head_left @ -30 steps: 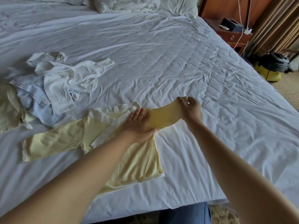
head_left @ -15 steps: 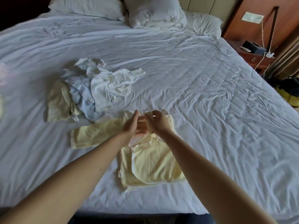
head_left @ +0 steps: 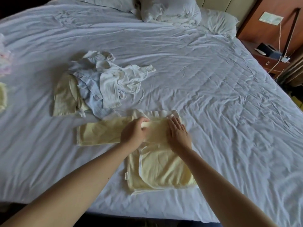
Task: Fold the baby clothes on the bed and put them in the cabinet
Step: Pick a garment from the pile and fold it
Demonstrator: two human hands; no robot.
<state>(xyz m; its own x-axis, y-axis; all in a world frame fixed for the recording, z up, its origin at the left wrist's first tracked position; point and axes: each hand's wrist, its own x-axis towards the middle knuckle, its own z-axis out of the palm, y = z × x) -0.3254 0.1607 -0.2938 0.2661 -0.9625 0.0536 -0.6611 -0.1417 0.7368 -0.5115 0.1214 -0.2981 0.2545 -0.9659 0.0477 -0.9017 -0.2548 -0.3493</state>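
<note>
At nine o'clock, on the far left edge, lie some small pale yellow and pink cloth pieces (head_left: 3, 94); I cannot tell if they are folded. At eleven o'clock from the hands, a loose heap of white, light blue and cream baby clothes (head_left: 98, 86) waits unfolded.

The thing in work is the pale yellow cotton baby shirt (head_left: 160, 169). It lies flat near the six o'clock edge of the bed, with one long sleeve (head_left: 98, 133) stretched toward nine o'clock. The left hand (head_left: 133, 134) grasps the other sleeve with curled fingers, probably to lay it across the chest. The right hand (head_left: 178, 131), fingers straight and released, presses the fold, probably so that it does not open.

The wrinkled white bed sheet (head_left: 213, 95) is soft, so folds may slip. White pillows (head_left: 168, 12) lie at twelve o'clock and a brown wooden nightstand (head_left: 270, 63) stands at two o'clock. No cabinet is visible.
</note>
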